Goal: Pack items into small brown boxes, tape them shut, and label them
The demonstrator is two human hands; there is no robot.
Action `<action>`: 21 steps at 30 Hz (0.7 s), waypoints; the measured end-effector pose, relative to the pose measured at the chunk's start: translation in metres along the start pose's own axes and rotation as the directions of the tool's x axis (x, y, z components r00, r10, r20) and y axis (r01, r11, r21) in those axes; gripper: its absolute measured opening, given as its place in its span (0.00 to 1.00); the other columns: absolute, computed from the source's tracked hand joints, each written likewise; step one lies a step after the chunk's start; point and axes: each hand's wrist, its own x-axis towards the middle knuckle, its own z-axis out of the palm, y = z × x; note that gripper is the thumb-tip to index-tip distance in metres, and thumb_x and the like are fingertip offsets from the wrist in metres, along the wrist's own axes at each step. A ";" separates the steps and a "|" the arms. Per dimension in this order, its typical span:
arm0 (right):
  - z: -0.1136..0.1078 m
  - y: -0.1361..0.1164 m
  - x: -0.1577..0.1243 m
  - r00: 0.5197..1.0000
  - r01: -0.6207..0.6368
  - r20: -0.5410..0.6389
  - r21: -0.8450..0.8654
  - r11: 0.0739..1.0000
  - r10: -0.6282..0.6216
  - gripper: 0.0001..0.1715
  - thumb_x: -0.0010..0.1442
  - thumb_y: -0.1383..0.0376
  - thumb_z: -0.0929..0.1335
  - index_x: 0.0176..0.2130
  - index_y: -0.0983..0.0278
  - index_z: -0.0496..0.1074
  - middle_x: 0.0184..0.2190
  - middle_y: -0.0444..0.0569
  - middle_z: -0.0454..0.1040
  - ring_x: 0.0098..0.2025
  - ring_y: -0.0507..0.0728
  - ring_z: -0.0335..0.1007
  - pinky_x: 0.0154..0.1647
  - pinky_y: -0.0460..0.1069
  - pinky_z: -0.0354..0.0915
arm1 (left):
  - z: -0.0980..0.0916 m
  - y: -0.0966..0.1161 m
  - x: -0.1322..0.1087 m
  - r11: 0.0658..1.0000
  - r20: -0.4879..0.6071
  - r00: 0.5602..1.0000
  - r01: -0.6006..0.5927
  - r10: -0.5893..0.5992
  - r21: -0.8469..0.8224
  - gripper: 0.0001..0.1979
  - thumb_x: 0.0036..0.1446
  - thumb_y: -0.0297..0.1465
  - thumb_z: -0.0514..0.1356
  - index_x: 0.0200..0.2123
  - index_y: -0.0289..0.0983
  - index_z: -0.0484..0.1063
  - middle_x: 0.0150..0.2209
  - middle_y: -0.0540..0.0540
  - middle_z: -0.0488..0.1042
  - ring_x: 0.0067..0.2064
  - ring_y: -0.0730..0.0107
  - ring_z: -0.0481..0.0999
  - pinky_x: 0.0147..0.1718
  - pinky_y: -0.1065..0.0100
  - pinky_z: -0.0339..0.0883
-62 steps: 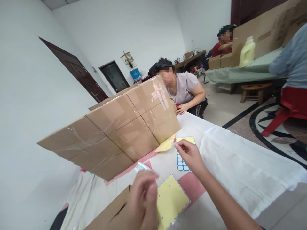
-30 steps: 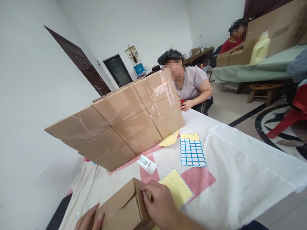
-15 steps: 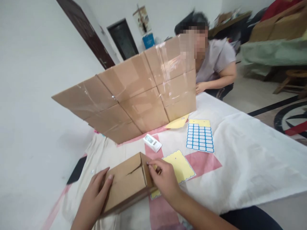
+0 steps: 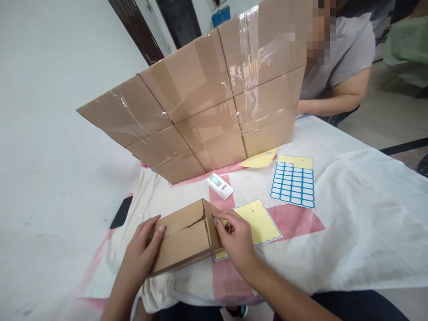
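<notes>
A closed brown cardboard box (image 4: 183, 236) lies on the cloth-covered table in front of me, with a torn slit across its top. My left hand (image 4: 145, 240) rests on the box's left end, thumb on top and fingers along the far side. At the box's right end, my right hand (image 4: 236, 234) has its thumb and index finger pinched together against the end face; whatever is between them is too small to make out. Partly under the right hand and box is a yellow scalloped card (image 4: 261, 223). Beyond the box lies a small white device with a screen (image 4: 220, 186).
A large taped cardboard panel (image 4: 207, 107) stands across the table. Right of it lie a blue-bordered label sheet (image 4: 293, 183) and a yellow sheet (image 4: 261, 159). A person's forearm (image 4: 334, 103) rests behind the panel. A black object (image 4: 122, 212) is at the left edge.
The view has tilted down and shifted left, so the panel and person appear higher and farther right. Both hands stay at the box, the right one still pinching at its end.
</notes>
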 end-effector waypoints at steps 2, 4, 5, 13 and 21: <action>0.001 0.000 -0.001 1.000 -0.005 -0.010 0.007 1.000 0.005 0.11 0.61 0.71 0.65 0.36 0.63 0.79 0.34 0.49 0.80 0.28 0.52 0.71 0.28 0.47 0.67 | -0.001 0.002 0.000 1.000 0.008 1.000 0.022 -0.022 -0.006 0.30 0.59 0.56 0.53 0.55 0.44 0.72 0.60 0.44 0.71 0.64 0.49 0.68 0.66 0.45 0.59; -0.001 0.000 0.000 1.000 -0.016 -0.019 0.000 1.000 0.016 0.11 0.62 0.70 0.66 0.36 0.63 0.79 0.33 0.48 0.79 0.28 0.52 0.71 0.28 0.46 0.67 | -0.002 0.003 0.000 0.999 0.021 0.999 0.042 -0.042 -0.007 0.30 0.59 0.57 0.53 0.55 0.44 0.71 0.61 0.44 0.70 0.64 0.49 0.68 0.66 0.44 0.57; -0.002 0.000 0.000 1.000 -0.015 -0.024 -0.013 1.000 0.015 0.10 0.62 0.70 0.66 0.36 0.63 0.78 0.33 0.48 0.79 0.28 0.52 0.72 0.28 0.46 0.67 | -0.002 0.004 -0.001 0.999 0.025 0.999 0.047 -0.047 -0.007 0.30 0.59 0.57 0.53 0.55 0.44 0.71 0.61 0.44 0.70 0.64 0.49 0.67 0.66 0.44 0.57; -0.010 0.004 -0.011 0.984 0.180 0.042 -0.133 0.975 -0.176 0.14 0.60 0.75 0.64 0.37 0.62 0.77 0.34 0.49 0.79 0.34 0.54 0.77 0.33 0.47 0.72 | -0.002 0.004 -0.001 0.999 0.014 0.999 0.036 -0.036 -0.008 0.30 0.58 0.57 0.53 0.54 0.44 0.72 0.60 0.44 0.71 0.64 0.49 0.68 0.66 0.45 0.59; -0.005 0.004 -0.011 0.989 0.147 0.036 -0.042 0.988 -0.145 0.14 0.64 0.74 0.65 0.39 0.61 0.79 0.37 0.50 0.82 0.38 0.55 0.81 0.39 0.48 0.76 | -0.002 0.000 0.000 1.000 0.006 1.000 0.030 -0.030 -0.003 0.30 0.59 0.57 0.53 0.54 0.44 0.72 0.59 0.44 0.72 0.63 0.49 0.69 0.65 0.45 0.60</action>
